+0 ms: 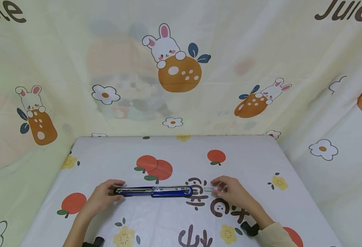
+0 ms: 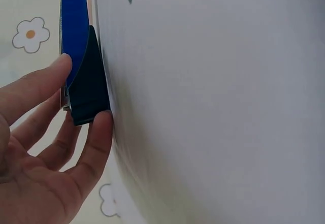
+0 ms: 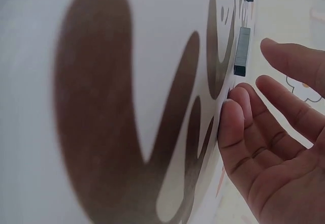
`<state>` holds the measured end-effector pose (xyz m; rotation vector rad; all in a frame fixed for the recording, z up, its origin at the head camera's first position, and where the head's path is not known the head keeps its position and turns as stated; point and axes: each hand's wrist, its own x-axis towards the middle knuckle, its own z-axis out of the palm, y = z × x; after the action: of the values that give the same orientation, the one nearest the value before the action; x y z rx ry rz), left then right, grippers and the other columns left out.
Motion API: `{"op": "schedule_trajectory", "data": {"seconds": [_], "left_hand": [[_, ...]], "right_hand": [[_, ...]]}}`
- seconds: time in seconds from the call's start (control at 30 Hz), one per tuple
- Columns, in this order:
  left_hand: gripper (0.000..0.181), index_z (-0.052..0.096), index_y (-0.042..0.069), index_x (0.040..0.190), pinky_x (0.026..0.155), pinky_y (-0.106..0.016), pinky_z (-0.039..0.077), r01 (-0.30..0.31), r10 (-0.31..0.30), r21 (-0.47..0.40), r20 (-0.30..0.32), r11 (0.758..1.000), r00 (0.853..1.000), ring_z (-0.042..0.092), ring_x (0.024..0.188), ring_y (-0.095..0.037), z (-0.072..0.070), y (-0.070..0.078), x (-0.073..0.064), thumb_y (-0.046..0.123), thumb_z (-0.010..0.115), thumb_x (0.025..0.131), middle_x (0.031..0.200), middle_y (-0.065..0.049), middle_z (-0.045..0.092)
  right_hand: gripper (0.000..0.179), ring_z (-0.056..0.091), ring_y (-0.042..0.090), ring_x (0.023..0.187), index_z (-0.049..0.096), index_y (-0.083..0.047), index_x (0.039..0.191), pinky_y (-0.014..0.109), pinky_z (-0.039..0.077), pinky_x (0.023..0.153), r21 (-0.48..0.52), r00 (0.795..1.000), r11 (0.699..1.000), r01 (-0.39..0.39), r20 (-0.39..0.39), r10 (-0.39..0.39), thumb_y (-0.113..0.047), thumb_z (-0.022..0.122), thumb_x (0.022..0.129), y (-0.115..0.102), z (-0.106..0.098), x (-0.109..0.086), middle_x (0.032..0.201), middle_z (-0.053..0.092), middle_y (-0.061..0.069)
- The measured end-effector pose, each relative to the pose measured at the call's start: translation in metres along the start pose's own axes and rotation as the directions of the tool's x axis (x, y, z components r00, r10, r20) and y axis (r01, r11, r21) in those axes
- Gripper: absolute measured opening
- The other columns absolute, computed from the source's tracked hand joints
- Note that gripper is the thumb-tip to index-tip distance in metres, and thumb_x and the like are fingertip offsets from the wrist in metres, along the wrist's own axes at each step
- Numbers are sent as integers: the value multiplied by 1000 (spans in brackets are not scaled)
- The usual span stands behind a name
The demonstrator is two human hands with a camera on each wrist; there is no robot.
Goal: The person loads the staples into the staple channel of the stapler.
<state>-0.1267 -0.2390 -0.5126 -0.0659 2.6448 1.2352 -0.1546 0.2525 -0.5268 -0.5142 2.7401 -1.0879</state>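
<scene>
A blue stapler [image 1: 170, 195], opened out flat with its metal inside facing up, lies on the table left of centre. My left hand [image 1: 99, 197] holds its left end. In the left wrist view the thumb rests on the blue side of the stapler [image 2: 76, 21], with fingers around its dark end. To the right of the stapler lies a small grey strip of staples [image 1: 208, 189]. Close around its right end is my right hand [image 1: 232, 192]. The right wrist view has a gap between the strip of staples [image 3: 242, 50] and the parted thumb and fingers.
A white tablecloth [image 1: 162, 219] printed with fruit, flowers and brown lettering covers the table. Behind it and at both sides hangs a pale curtain [image 1: 218, 103] with rabbit prints. Black wrist mounts [image 1: 250, 228] sit on both forearms.
</scene>
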Motion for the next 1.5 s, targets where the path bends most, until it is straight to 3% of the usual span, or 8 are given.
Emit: {"op": "schedule_trajectory", "data": {"seconds": [0.6, 0.93, 1.5], "left_hand": [[35, 77, 9, 121, 82, -28, 49, -18, 18, -2, 10, 1000, 1000, 60, 101, -21, 3, -8, 8, 9, 86, 87, 123, -12, 71], [33, 78, 10, 120, 89, -36, 49, -23, 23, 20, 8, 1000, 1000, 59, 106, -24, 5, -12, 9, 11, 86, 87, 123, -12, 72], [31, 78, 12, 120, 98, -47, 51, 15, -15, 47, -7, 999, 1000, 59, 111, -27, 9, -13, 11, 13, 85, 90, 125, -13, 71]], "right_hand": [[30, 59, 10, 85, 76, -9, 118, 21, 53, 76, -27, 1000, 999, -25, 13, 26, -11, 84, 90, -3, 4, 4, 106, 73, 3], [26, 57, 10, 84, 77, -12, 114, 19, 51, 74, -40, 998, 997, -68, 5, 69, -10, 85, 89, -3, 9, 4, 100, 70, 0], [24, 56, 8, 81, 79, -12, 111, 19, 52, 72, -73, 1000, 997, -21, -10, 21, -7, 85, 88, 3, 14, 6, 97, 68, -1]]}}
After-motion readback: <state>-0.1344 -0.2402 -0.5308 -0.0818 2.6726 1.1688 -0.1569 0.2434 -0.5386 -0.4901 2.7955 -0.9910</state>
